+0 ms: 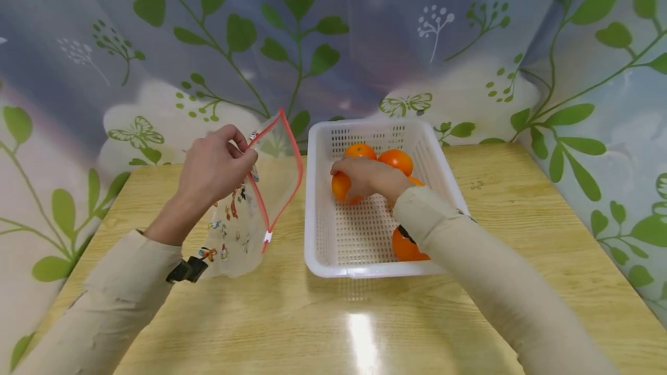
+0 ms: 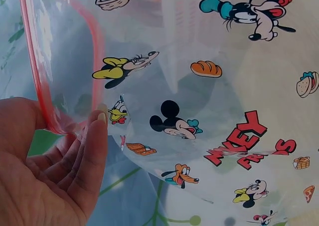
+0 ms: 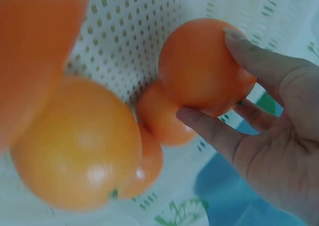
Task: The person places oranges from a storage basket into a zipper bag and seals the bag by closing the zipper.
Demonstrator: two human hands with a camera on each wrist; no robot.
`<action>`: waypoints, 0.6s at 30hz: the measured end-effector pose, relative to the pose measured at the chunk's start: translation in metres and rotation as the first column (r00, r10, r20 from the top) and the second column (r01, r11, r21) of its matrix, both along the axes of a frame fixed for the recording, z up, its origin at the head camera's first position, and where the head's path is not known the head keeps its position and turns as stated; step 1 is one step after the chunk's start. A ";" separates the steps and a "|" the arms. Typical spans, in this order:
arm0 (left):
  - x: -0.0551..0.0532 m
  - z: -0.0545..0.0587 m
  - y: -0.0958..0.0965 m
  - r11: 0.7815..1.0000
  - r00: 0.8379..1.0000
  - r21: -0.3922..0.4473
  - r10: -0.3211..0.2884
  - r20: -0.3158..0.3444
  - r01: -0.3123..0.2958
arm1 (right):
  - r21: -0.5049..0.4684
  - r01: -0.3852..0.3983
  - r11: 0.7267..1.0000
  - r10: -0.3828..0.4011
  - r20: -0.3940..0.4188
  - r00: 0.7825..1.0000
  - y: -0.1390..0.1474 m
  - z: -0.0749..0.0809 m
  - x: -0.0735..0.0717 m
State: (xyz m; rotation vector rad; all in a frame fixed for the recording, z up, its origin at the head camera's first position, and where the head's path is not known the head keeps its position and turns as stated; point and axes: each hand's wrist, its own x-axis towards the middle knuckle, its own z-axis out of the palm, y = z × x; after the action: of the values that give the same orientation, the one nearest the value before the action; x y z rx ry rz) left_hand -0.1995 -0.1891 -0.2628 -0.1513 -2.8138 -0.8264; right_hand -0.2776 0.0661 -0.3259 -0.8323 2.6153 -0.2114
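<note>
My left hand (image 1: 211, 166) pinches the rim of a clear zip bag (image 1: 237, 247) at its far left corner. The bag has a red zip edge, a white slider (image 1: 268, 236) and cartoon prints, and its mouth gapes toward the basket. In the left wrist view, thumb and fingers hold the red edge (image 2: 94, 51). Inside the white plastic basket (image 1: 333, 271), my right hand (image 1: 367, 175) grips an orange (image 1: 340, 186) on the left side. The right wrist view shows thumb and fingertips around this orange (image 3: 199, 66), which overlaps another orange (image 3: 162, 113) behind it.
More oranges lie in the basket: two at its far end, one orange (image 1: 397, 161) right of the other, and one orange (image 1: 406, 246) near the front right, partly behind my right sleeve. A wooden table (image 1: 292, 317) carries everything. A leaf-printed curtain (image 1: 365, 33) hangs behind.
</note>
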 end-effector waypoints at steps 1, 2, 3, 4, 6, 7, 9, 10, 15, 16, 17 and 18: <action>0.000 0.000 0.001 1.000 1.000 0.002 0.002 0.005 -0.002 | -0.021 0.011 1.000 -0.011 -0.002 1.000 0.004 0.003 0.001; -0.001 -0.001 0.001 1.000 1.000 -0.001 0.003 0.009 -0.003 | -0.042 0.023 0.999 -0.024 -0.008 1.000 0.008 0.007 0.002; -0.001 -0.001 0.001 1.000 1.000 -0.004 0.006 0.012 -0.006 | -0.064 0.029 0.998 -0.030 -0.017 0.999 0.011 0.010 0.003; -0.002 -0.001 0.001 1.000 1.000 -0.008 0.009 0.015 -0.009 | -0.096 0.031 0.995 -0.033 -0.027 0.999 0.013 0.012 0.004; -0.002 -0.001 0.000 1.000 1.000 -0.016 0.013 0.013 -0.012 | -0.163 0.021 0.986 -0.029 -0.051 0.998 0.018 0.019 0.006; -0.002 -0.001 0.000 1.000 1.000 -0.022 0.011 0.008 -0.011 | -0.194 0.011 0.981 -0.025 -0.069 0.997 0.020 0.023 0.007; -0.002 0.000 0.001 1.000 1.000 -0.026 0.007 -0.009 -0.007 | -0.242 -0.013 0.970 -0.015 -0.115 0.993 0.024 0.030 0.010; -0.001 0.000 0.001 1.000 1.000 -0.027 0.005 -0.014 -0.005 | -0.263 -0.026 0.964 -0.010 -0.136 0.991 0.026 0.035 0.012; -0.001 0.002 0.002 0.999 1.000 -0.039 -0.004 -0.030 0.003 | -0.375 -0.045 0.926 -0.025 -0.179 0.983 0.029 0.053 0.022; -0.001 0.003 0.003 0.999 0.999 -0.040 -0.006 -0.032 0.005 | -0.407 -0.044 0.912 -0.034 -0.183 0.982 0.029 0.057 0.025; -0.001 0.003 0.003 0.999 0.999 -0.043 -0.011 -0.033 0.009 | -0.439 -0.041 0.898 -0.047 -0.187 0.981 0.029 0.061 0.027; -0.001 0.003 0.004 0.999 0.999 -0.043 -0.011 -0.033 0.010 | -0.467 -0.039 0.883 -0.060 -0.195 0.979 0.029 0.064 0.030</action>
State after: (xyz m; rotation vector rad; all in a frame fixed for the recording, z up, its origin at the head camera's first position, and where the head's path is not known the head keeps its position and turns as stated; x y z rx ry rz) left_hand -0.2009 -0.1851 -0.2595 -0.1851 -2.8035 -0.7587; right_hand -0.2479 0.0949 -0.2615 -1.0422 2.8024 -0.8329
